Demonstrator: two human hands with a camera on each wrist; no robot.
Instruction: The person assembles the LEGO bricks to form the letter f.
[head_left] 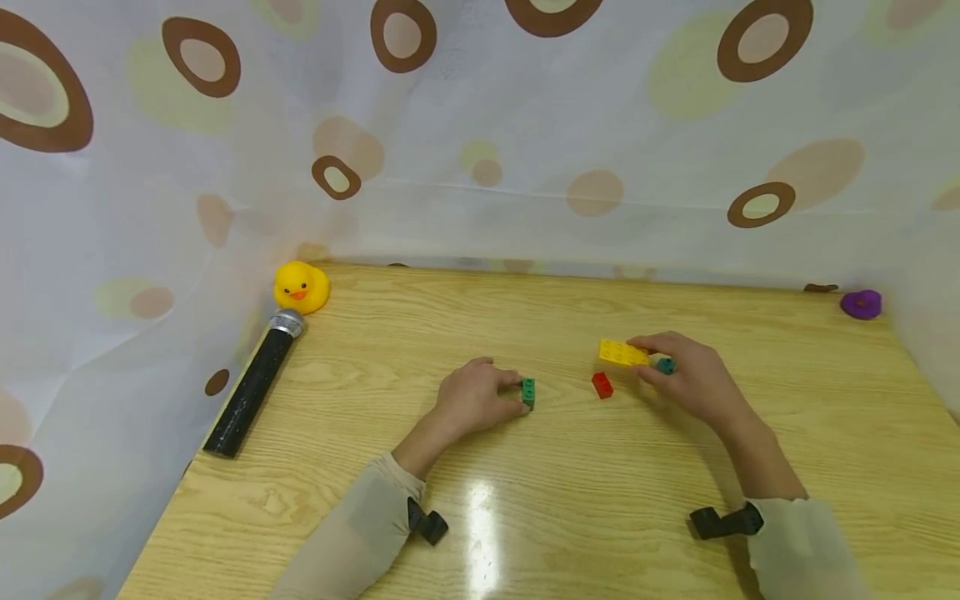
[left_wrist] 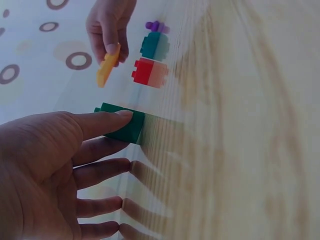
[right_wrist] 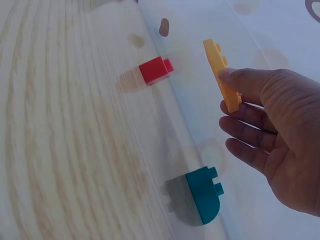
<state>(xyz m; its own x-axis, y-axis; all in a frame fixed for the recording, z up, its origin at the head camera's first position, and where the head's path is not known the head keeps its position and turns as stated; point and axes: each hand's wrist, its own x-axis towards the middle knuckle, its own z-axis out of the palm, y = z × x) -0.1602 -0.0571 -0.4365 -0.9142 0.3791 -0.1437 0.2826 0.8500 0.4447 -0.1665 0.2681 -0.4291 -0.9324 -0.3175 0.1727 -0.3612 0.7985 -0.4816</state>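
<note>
Between thumb and index finger, my left hand (head_left: 480,396) pinches a green toy brick (head_left: 528,392) at the tabletop; the left wrist view shows the other fingers spread below the brick (left_wrist: 125,125). My right hand (head_left: 693,375) pinches a flat yellow brick (head_left: 621,352) by one end, and in the right wrist view that brick (right_wrist: 220,75) is held above the table. A small red brick (head_left: 602,385) lies on the wood between the hands. Partly hidden by the right hand's fingers is a teal brick (head_left: 665,365), whose rounded side shows in the right wrist view (right_wrist: 204,195).
A yellow rubber duck (head_left: 302,287) sits at the table's far left corner, touching or close to a black microphone (head_left: 255,383) lying along the left edge. At the far right corner is a purple ring-like toy (head_left: 862,304). A patterned curtain (head_left: 525,125) borders the wooden table (head_left: 420,317).
</note>
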